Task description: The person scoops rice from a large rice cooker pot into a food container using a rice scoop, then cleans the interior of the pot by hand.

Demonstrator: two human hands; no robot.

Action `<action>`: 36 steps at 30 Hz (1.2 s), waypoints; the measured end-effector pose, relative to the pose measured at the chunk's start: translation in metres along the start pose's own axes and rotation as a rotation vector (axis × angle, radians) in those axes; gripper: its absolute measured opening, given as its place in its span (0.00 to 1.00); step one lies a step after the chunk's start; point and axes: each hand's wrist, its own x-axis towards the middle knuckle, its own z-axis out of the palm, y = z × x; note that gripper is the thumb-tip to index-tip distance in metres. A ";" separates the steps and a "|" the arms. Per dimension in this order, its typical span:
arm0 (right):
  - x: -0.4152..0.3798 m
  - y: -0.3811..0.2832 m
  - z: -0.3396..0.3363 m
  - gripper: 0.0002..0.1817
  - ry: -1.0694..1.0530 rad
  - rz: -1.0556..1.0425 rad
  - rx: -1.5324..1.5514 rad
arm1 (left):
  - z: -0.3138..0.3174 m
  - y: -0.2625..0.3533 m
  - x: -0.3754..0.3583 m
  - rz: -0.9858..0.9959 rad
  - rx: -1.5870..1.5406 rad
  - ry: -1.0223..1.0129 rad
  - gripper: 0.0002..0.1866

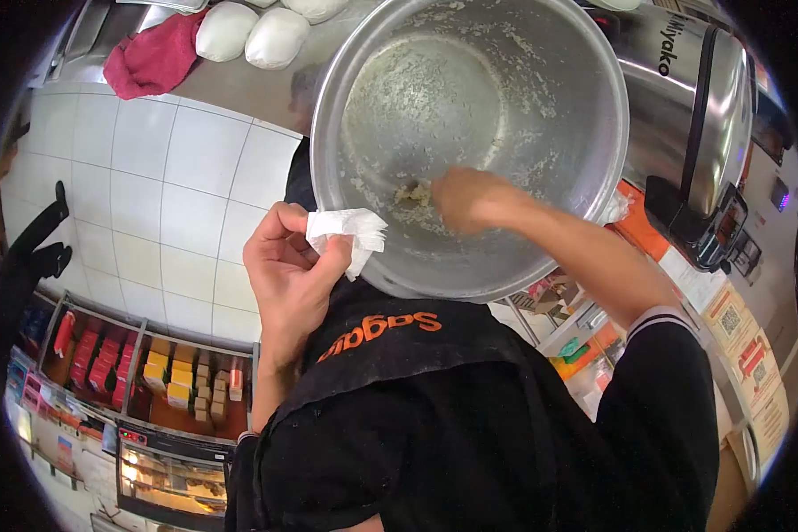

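Note:
A large metal pot (337, 115) tilts open toward the camera, with bits of pale, rice-like residue stuck to its inner wall and bottom. Inside it, my right hand (468, 200) is closed close to the lower wall, beside a small clump of the residue (412, 193); what its fingers hold, if anything, is hidden. To the left of the pot's rim, my left hand (293, 266) pinches a folded white tissue (350, 232) between thumb and fingers.
A steel Miyako appliance (661, 97) stands right of the pot. White rounded bundles (277, 39) and a red cloth (157, 58) lie on the counter at upper left. Shelves with boxes (182, 381) and a lit display case (173, 479) are at lower left.

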 end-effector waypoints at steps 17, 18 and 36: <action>0.028 0.019 -0.002 0.17 0.013 -0.166 0.212 | -0.008 -0.005 -0.002 0.000 0.020 0.014 0.06; 0.026 0.013 -0.004 0.18 0.049 -0.152 0.164 | -0.009 -0.005 -0.001 0.004 0.032 0.006 0.06; 0.022 0.014 -0.004 0.16 0.158 -0.079 0.204 | -0.009 -0.002 0.003 0.014 0.082 0.000 0.07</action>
